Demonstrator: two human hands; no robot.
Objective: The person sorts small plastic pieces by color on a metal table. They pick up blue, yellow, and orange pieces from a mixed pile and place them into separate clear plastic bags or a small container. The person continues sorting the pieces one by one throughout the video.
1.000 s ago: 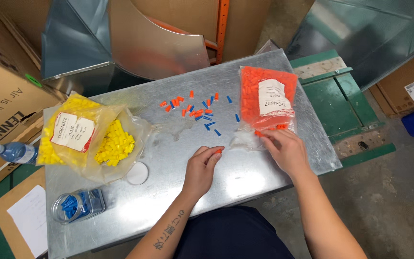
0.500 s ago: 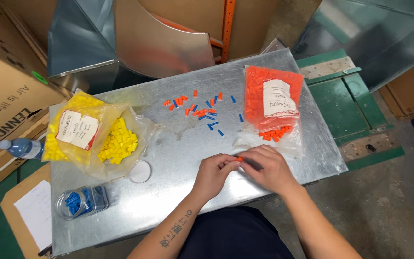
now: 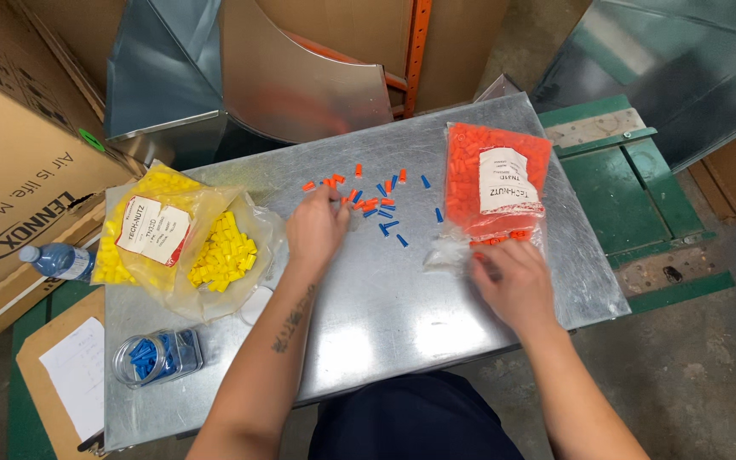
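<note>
Your metal worktop [image 3: 385, 315] carries everything. Far left: an open bag of yellow caps [image 3: 185, 243], spilling. Far right: a bag of orange caps [image 3: 496, 183] with a white label. Near-left corner: a clear jar of blue caps [image 3: 157, 358], lying on its side. Your right hand [image 3: 513, 281] lies flat on the orange bag's open end, fingers spread. Your left hand [image 3: 317, 228] reaches into the loose caps [image 3: 376, 200], orange and blue, scattered mid-worktop; its grip is pinched together, but you cannot tell on what.
</note>
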